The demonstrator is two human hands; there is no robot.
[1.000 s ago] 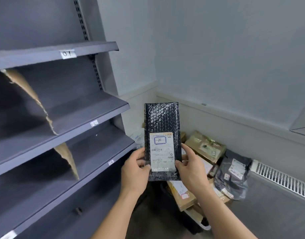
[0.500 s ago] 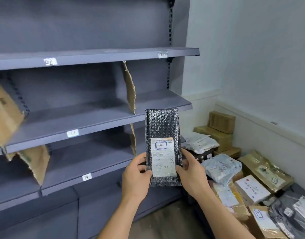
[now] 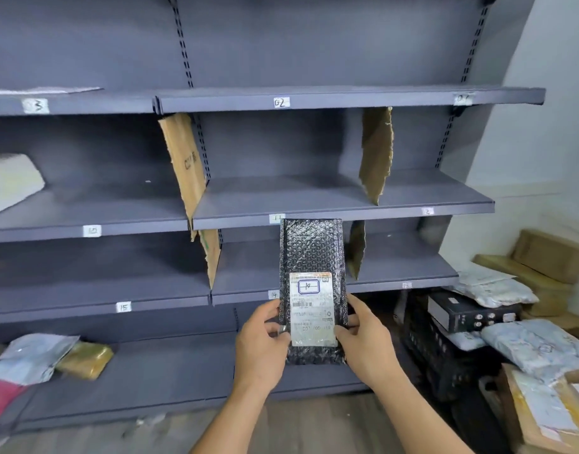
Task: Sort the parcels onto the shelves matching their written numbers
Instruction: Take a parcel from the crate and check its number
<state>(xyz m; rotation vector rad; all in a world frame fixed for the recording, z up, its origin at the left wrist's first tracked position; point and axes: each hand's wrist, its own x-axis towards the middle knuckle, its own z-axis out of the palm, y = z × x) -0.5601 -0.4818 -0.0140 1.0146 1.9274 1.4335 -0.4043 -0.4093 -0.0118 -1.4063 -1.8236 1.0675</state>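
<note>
I hold a black bubble mailer (image 3: pixel 311 250) upright in front of the grey shelving. Its white label (image 3: pixel 311 309) has "10" written in a blue box. My left hand (image 3: pixel 260 348) grips the mailer's lower left edge and my right hand (image 3: pixel 366 342) grips its lower right edge. The shelf tag "10" (image 3: pixel 92 231) is on the middle shelf edge to the left. Tags "11" (image 3: pixel 276 218), "14" (image 3: pixel 273 294) and "15" (image 3: pixel 123 307) are nearby.
Torn cardboard dividers (image 3: pixel 183 162) split the shelves into bays. A white parcel (image 3: pixel 9 181) lies in the far-left bay. Bags and a yellow packet (image 3: pixel 85 360) sit on the bottom shelf. A heap of parcels and boxes (image 3: pixel 517 342) fills the floor at right.
My view has swung left along the shelving, bringing tags 3, 10 and 15 into sight. Both hands keep the same hold on the mailer in front of me.
</note>
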